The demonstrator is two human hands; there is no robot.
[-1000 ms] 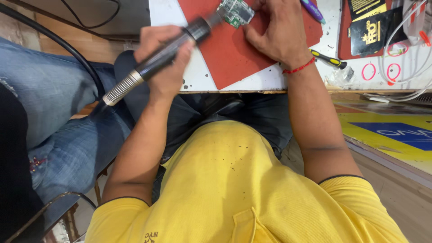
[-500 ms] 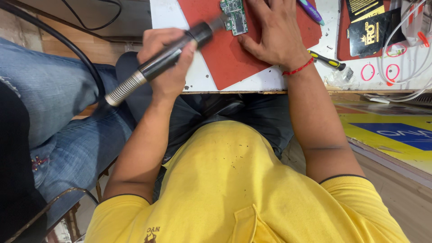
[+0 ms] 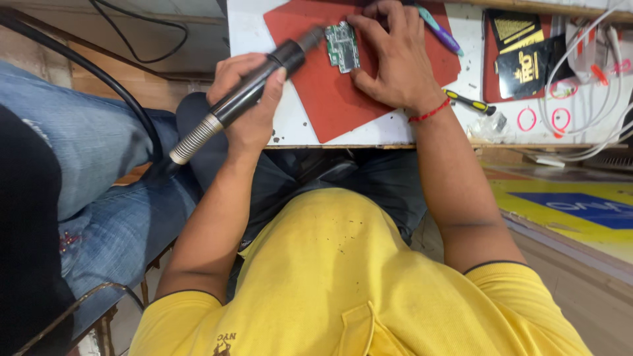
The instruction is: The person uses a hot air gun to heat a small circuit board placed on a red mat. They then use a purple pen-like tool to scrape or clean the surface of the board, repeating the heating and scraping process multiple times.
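Left hand [image 3: 247,99] around hot-air wand [image 3: 250,92]

the left hand [image 3: 247,99] grips a black hot-air wand [image 3: 254,92], its nozzle aimed at a small green circuit board [image 3: 343,46] lying on a red mat [image 3: 330,99] on the white desk [image 3: 290,128]. the right hand [image 3: 392,62] rests beside the board, fingertips touching its edge. a purple pen [image 3: 440,31] and a yellow-handled tool [image 3: 469,102] lie nearby.

Circuit board [image 3: 343,46] lies on mat [image 3: 316,99], screwdriver [image 3: 469,102] right.
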